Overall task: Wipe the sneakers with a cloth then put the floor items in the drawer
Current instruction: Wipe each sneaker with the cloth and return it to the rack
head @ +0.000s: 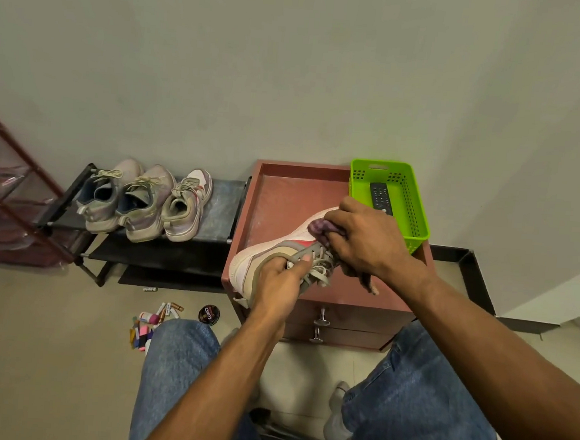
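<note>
cabinet top [276, 198] carries the work | sneaker [279, 250] lies diagonally, heel at front-left corner, toe toward green basket [416, 208] | left hand [279, 284] grips its collar | right hand [366, 240] clutches cloth [319, 227] on the toe end, nearer for the wiping stroke | floor items [152, 323] lie left of the drawer handles [321, 321]

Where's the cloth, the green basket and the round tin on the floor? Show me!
cloth [319, 227], head view, on its purple fold by the right hand's fingers.
green basket [417, 201], head view, on its right wall.
round tin [209, 314], head view, on its dark lid.
</note>
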